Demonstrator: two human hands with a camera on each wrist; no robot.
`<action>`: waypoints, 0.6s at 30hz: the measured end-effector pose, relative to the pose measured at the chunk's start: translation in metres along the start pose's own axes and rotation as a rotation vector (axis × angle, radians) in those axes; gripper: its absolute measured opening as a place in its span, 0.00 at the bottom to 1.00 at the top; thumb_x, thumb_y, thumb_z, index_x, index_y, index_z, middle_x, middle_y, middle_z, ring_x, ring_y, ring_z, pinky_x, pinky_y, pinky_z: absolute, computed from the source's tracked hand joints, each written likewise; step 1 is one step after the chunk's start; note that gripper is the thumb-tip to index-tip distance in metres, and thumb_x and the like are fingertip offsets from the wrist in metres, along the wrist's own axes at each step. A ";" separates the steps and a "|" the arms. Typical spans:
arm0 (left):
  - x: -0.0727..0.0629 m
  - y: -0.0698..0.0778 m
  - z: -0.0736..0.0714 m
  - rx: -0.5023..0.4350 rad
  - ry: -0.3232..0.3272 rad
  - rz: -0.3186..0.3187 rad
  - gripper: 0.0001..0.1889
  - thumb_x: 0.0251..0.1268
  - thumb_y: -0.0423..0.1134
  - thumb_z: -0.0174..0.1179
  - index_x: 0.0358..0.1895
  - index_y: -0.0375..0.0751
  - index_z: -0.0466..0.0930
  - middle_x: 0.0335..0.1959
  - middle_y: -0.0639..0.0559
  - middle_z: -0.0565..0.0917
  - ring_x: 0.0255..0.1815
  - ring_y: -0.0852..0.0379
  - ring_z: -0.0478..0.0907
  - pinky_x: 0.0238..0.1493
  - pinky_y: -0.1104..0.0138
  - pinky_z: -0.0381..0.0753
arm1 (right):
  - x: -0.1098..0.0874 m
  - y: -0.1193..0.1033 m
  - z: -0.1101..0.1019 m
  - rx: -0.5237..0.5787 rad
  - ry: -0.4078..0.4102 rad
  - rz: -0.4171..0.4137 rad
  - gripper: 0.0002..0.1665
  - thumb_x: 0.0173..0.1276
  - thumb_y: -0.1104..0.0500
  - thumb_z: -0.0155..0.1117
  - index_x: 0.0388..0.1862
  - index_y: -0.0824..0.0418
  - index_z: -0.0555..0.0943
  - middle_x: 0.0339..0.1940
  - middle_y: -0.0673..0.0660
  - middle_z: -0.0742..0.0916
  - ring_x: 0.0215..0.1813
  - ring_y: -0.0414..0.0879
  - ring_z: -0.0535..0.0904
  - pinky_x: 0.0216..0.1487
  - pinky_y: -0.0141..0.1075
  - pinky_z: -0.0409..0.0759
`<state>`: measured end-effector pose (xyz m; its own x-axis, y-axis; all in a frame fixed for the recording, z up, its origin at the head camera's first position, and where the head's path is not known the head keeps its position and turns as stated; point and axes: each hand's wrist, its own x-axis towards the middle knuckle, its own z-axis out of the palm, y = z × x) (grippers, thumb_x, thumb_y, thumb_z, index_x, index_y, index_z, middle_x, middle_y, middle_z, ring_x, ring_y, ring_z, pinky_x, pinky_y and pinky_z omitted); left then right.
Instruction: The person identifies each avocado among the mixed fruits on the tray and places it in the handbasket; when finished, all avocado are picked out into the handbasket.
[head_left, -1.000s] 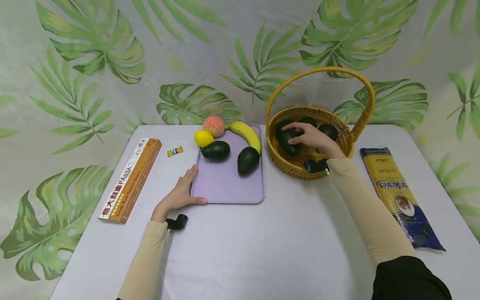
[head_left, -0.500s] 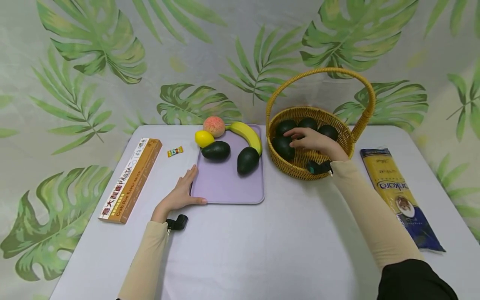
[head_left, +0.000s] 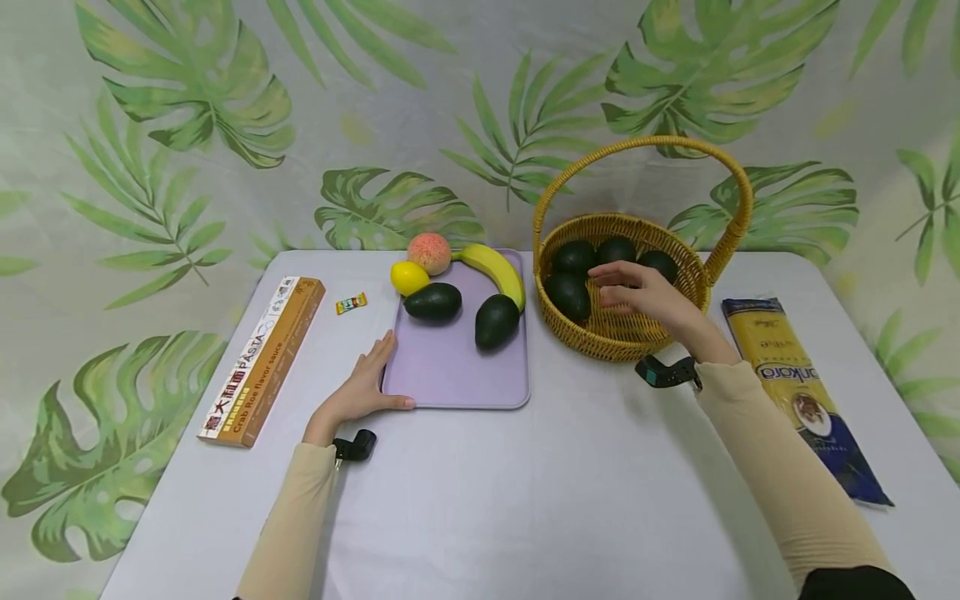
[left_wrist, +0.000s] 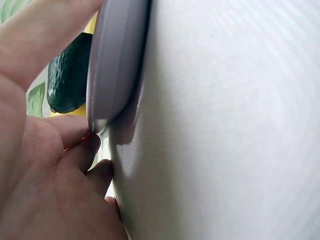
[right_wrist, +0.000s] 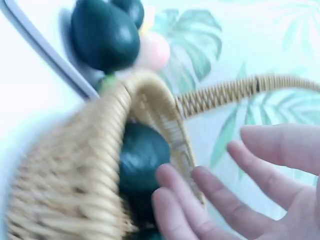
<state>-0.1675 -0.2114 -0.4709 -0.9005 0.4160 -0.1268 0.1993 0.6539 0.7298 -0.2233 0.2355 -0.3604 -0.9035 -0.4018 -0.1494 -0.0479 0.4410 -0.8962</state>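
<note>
My left hand (head_left: 360, 387) spreads its straight fingers along the left edge of the lilac tray (head_left: 457, 387), thumb against the front edge. In the left wrist view, fingers touch the tray's rim (left_wrist: 112, 65). On the tray lie two dark green avocados (head_left: 497, 322) and a banana (head_left: 491, 268); a lemon (head_left: 408, 277) and a peach (head_left: 430, 253) sit at its back left. My right hand (head_left: 648, 296), holding nothing, hovers over the wicker basket (head_left: 600, 342) with relaxed fingers. Several avocados (head_left: 567, 296) rest inside the basket; one avocado (right_wrist: 142, 157) shows beyond the fingertips in the right wrist view.
A pasta box (head_left: 262, 362) lies at the left, with a small wrapped candy (head_left: 351, 303) beside it. At the right lies a yellow and blue pasta bag (head_left: 802, 396), partly behind the right forearm. The basket's tall handle (head_left: 645, 142) arches above it.
My right hand has let go of an avocado in the basket's left side and drawn back right and toward me. The left hand and the tray have stayed put.
</note>
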 end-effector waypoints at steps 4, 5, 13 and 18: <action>0.001 -0.001 0.000 0.003 0.001 -0.001 0.63 0.48 0.51 0.74 0.75 0.30 0.35 0.76 0.37 0.35 0.75 0.39 0.30 0.70 0.46 0.26 | -0.008 -0.002 0.015 0.044 0.008 -0.049 0.28 0.75 0.57 0.53 0.69 0.66 0.64 0.66 0.68 0.71 0.57 0.63 0.75 0.59 0.58 0.70; 0.001 -0.001 0.000 0.003 0.002 -0.002 0.63 0.48 0.51 0.74 0.75 0.30 0.35 0.76 0.37 0.35 0.75 0.39 0.30 0.70 0.46 0.26 | -0.009 -0.002 0.019 0.052 0.005 -0.066 0.28 0.74 0.57 0.54 0.69 0.66 0.65 0.65 0.68 0.71 0.56 0.62 0.76 0.59 0.58 0.71; 0.001 -0.001 0.000 0.007 0.008 0.003 0.62 0.48 0.50 0.74 0.75 0.30 0.35 0.76 0.36 0.36 0.75 0.39 0.31 0.70 0.46 0.26 | -0.011 -0.009 0.050 0.059 -0.070 -0.151 0.27 0.73 0.59 0.55 0.68 0.66 0.66 0.66 0.65 0.71 0.53 0.60 0.78 0.54 0.49 0.77; 0.001 -0.001 0.000 0.008 0.007 0.004 0.62 0.48 0.50 0.74 0.75 0.30 0.35 0.76 0.36 0.36 0.75 0.39 0.31 0.70 0.46 0.26 | -0.003 -0.009 0.072 0.063 -0.112 -0.176 0.29 0.72 0.60 0.57 0.70 0.65 0.64 0.69 0.63 0.68 0.54 0.62 0.77 0.52 0.47 0.79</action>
<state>-0.1686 -0.2117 -0.4718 -0.9025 0.4139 -0.1192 0.2059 0.6577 0.7246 -0.1890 0.1749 -0.3820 -0.8306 -0.5560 -0.0306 -0.1709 0.3067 -0.9364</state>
